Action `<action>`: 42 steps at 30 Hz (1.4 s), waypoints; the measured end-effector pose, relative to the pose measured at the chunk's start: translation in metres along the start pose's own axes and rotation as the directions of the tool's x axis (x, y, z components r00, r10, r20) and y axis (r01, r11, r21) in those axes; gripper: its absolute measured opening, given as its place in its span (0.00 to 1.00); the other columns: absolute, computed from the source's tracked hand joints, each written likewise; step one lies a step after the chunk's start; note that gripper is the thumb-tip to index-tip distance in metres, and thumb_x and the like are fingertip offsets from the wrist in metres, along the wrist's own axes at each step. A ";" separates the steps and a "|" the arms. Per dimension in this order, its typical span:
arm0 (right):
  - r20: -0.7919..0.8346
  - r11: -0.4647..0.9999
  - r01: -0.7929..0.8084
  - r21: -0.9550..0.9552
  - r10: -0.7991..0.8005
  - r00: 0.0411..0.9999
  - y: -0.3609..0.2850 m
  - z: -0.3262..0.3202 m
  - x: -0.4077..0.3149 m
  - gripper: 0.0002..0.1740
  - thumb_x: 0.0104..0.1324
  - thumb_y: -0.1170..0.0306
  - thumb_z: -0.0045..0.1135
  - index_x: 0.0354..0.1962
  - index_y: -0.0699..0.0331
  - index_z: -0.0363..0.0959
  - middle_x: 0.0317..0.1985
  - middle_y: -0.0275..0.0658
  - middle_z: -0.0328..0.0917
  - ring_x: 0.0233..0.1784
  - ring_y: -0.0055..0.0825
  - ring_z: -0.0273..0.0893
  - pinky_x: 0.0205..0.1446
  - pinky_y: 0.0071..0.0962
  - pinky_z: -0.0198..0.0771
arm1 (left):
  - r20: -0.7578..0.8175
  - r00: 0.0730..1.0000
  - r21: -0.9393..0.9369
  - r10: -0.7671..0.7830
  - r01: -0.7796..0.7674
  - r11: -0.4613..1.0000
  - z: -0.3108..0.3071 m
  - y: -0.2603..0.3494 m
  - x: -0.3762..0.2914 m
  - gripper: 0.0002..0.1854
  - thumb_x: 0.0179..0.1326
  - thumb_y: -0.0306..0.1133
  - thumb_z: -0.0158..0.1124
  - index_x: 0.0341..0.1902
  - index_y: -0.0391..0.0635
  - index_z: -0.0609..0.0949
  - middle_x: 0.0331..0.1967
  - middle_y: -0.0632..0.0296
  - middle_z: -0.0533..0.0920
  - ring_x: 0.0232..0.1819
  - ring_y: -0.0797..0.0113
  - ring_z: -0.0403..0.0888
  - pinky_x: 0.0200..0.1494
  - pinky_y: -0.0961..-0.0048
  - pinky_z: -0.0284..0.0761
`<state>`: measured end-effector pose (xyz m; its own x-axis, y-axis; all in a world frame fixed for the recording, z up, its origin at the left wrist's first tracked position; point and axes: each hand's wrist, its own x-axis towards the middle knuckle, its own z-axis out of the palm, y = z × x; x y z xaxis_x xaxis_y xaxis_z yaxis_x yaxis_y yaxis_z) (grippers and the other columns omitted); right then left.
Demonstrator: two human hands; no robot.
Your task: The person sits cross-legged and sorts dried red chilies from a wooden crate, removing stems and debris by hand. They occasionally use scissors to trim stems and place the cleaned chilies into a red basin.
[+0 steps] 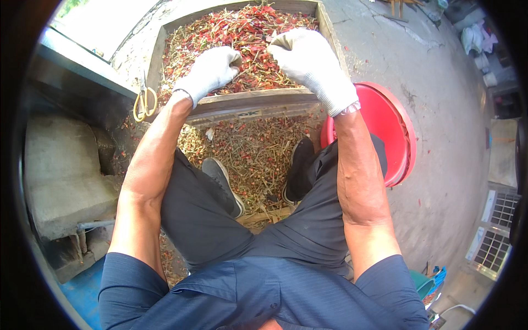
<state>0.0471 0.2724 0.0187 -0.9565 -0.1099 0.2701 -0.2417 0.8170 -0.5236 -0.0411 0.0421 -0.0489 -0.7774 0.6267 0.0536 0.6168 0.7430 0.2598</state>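
Before me stands a wooden-rimmed tray (pixel 264 98), filled with a heap of red chilli pieces and dry stems (pixel 243 33). My left hand (pixel 214 68), in a white knit glove, is over the near left part of the heap with its fingers curled inward. Over the right side of the heap is my right hand (pixel 303 53), gloved the same way, its fingers bent toward the thumb. Whether either hand pinches a small piece cannot be made out, as the fingertips are partly hidden.
Scissors with yellow handles (pixel 145 105) hang at the tray's left corner. A red plastic tub (pixel 385 132) stands by my right knee. Stems and red bits (pixel 255 152) litter the ground between my shoes. A concrete block (pixel 66 165) lies left; plastic crates (pixel 493 251) stand far right.
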 end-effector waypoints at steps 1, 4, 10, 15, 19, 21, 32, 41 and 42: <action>0.000 1.000 0.000 -0.009 0.000 1.000 0.000 0.002 0.001 0.16 0.68 0.57 0.60 0.39 0.59 0.88 0.39 0.46 0.88 0.44 0.44 0.87 0.52 0.43 0.79 | 0.013 1.000 -0.010 -0.019 0.019 1.000 0.000 -0.001 0.001 0.11 0.61 0.33 0.64 0.43 0.43 0.88 0.41 0.52 0.87 0.46 0.51 0.87 0.53 0.59 0.81; -0.037 0.999 0.040 -0.002 -0.040 0.999 0.001 0.005 0.000 0.17 0.68 0.56 0.60 0.40 0.59 0.88 0.40 0.45 0.88 0.44 0.43 0.87 0.52 0.43 0.79 | 0.019 0.999 -0.024 -0.047 0.047 0.999 -0.002 -0.004 0.000 0.12 0.59 0.34 0.63 0.43 0.45 0.88 0.41 0.51 0.88 0.46 0.49 0.87 0.52 0.57 0.81; -0.018 1.000 0.021 0.023 -0.021 1.000 0.001 0.006 -0.001 0.17 0.68 0.57 0.59 0.40 0.60 0.88 0.40 0.46 0.88 0.45 0.44 0.87 0.54 0.43 0.79 | -0.008 0.987 -0.226 -0.163 0.157 0.961 -0.021 -0.008 -0.008 0.11 0.60 0.31 0.66 0.43 0.42 0.88 0.36 0.56 0.89 0.39 0.66 0.88 0.47 0.67 0.82; -0.034 0.998 0.053 0.041 -0.051 0.998 -0.002 0.015 0.003 0.18 0.68 0.57 0.59 0.43 0.61 0.87 0.41 0.47 0.87 0.48 0.45 0.86 0.56 0.43 0.78 | 0.094 0.965 -0.548 -0.243 0.254 0.797 -0.045 0.002 -0.015 0.11 0.63 0.34 0.68 0.45 0.43 0.88 0.31 0.61 0.89 0.32 0.73 0.86 0.35 0.71 0.81; -0.073 0.989 0.100 0.107 -0.092 0.993 -0.006 0.024 0.003 0.18 0.67 0.59 0.59 0.46 0.61 0.86 0.43 0.48 0.87 0.50 0.46 0.85 0.58 0.44 0.77 | 0.065 0.984 -0.630 -0.166 0.170 0.758 -0.058 0.022 -0.023 0.09 0.67 0.31 0.68 0.47 0.42 0.87 0.30 0.66 0.87 0.29 0.80 0.82 0.30 0.79 0.76; -0.047 0.985 0.108 0.138 -0.102 0.994 -0.008 0.026 0.005 0.18 0.66 0.60 0.59 0.46 0.60 0.87 0.42 0.48 0.88 0.49 0.46 0.86 0.58 0.44 0.78 | 0.010 0.993 -0.645 -0.117 0.096 0.758 -0.060 0.032 -0.026 0.09 0.67 0.31 0.68 0.48 0.42 0.87 0.30 0.67 0.86 0.29 0.81 0.81 0.30 0.80 0.76; -0.037 0.982 0.043 0.185 -0.036 0.999 -0.008 0.016 0.006 0.16 0.66 0.60 0.60 0.42 0.60 0.88 0.37 0.47 0.88 0.43 0.44 0.87 0.54 0.42 0.79 | -0.005 0.992 -0.312 0.128 -0.123 0.942 -0.032 0.019 -0.020 0.15 0.64 0.24 0.62 0.53 0.46 0.85 0.50 0.60 0.88 0.51 0.63 0.87 0.59 0.65 0.81; -0.123 0.986 0.103 0.128 -0.087 0.989 -0.004 0.019 0.004 0.13 0.68 0.65 0.63 0.42 0.66 0.87 0.30 0.46 0.87 0.30 0.31 0.85 0.40 0.32 0.78 | 0.029 0.982 0.094 0.188 -0.189 0.977 -0.008 -0.005 -0.025 0.12 0.59 0.28 0.65 0.47 0.48 0.86 0.47 0.58 0.85 0.49 0.53 0.86 0.54 0.58 0.82; -0.104 0.988 0.077 0.132 -0.064 0.993 -0.003 0.018 0.004 0.13 0.68 0.65 0.63 0.43 0.66 0.87 0.30 0.46 0.87 0.30 0.31 0.85 0.41 0.32 0.78 | 0.010 0.984 0.080 0.181 -0.181 0.980 -0.009 -0.011 -0.026 0.11 0.59 0.28 0.65 0.46 0.47 0.86 0.46 0.57 0.85 0.48 0.52 0.86 0.54 0.58 0.82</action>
<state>0.0413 0.2594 0.0066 -0.9170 -0.1022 0.3855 -0.3344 0.7239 -0.6035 -0.0284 0.0153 -0.0440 -0.6520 0.7529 0.0898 0.7551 0.6339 0.1674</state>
